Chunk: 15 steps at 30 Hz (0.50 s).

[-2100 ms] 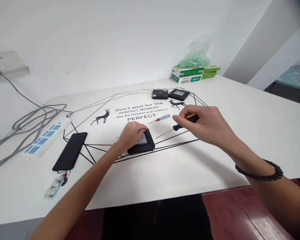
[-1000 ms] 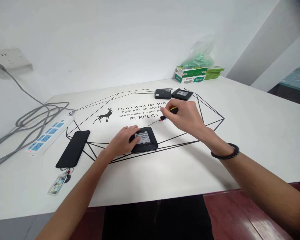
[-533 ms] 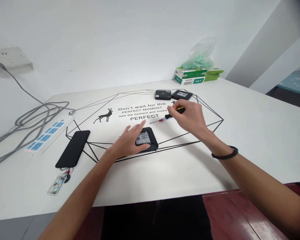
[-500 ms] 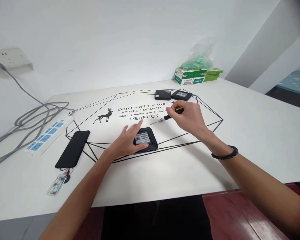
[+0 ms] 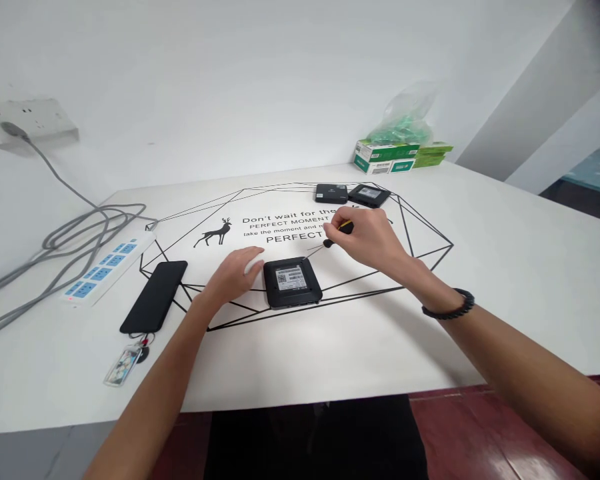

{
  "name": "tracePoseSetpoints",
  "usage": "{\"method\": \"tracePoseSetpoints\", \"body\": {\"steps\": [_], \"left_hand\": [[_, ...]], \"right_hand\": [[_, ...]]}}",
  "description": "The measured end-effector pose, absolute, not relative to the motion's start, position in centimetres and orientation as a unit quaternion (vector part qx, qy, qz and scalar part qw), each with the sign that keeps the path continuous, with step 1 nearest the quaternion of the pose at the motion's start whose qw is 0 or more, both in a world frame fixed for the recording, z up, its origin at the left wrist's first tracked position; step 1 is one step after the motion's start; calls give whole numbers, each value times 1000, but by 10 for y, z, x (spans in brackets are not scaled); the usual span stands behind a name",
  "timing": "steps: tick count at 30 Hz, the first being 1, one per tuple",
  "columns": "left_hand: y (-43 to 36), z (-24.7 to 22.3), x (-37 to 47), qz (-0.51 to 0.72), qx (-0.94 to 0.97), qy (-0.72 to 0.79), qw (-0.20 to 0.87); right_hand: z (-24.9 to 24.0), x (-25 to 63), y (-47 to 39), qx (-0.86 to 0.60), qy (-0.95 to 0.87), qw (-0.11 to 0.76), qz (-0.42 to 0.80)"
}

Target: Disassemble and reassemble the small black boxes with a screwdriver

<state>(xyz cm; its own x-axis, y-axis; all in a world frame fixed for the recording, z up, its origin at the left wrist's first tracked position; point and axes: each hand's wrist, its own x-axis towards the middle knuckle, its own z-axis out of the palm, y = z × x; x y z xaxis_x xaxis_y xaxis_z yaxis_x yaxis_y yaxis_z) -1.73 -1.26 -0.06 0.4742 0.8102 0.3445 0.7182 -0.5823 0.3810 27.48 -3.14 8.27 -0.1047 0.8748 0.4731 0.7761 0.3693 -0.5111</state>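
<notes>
A flat black box with a white printed label (image 5: 293,283) lies on the white table in front of me. Just to its left is my left hand (image 5: 235,272), off the box, thumb and fingers apart with nothing in them. My right hand (image 5: 363,237) grips a screwdriver (image 5: 347,227) with a black and yellow handle. Its thin shaft points down and left to the far right corner of the box; whether the tip touches is hard to tell. The fingers cover part of the handle.
Two similar black boxes, one plain on top (image 5: 331,193) and one labelled (image 5: 369,195), lie farther back. Green and white cartons (image 5: 386,157) stand by the wall. At left are a black phone (image 5: 155,297) with a keyring tag, a power strip (image 5: 110,267) and a coiled grey cable (image 5: 55,233).
My left hand has let go of the black box and moved left, uncovering its label. My right hand has shifted slightly left and down with the screwdriver. The camera view has shifted a little.
</notes>
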Motion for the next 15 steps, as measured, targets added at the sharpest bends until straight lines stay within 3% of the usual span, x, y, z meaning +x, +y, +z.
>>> {"method": "tracePoseSetpoints", "body": {"steps": [9, 15], "left_hand": [[-41, 5, 44, 122, 910, 380, 112], [-47, 8, 42, 152, 916, 366, 66]], "right_hand": [[74, 283, -35, -595, -674, 436, 43], [74, 283, -37, -600, -669, 436, 46]]}}
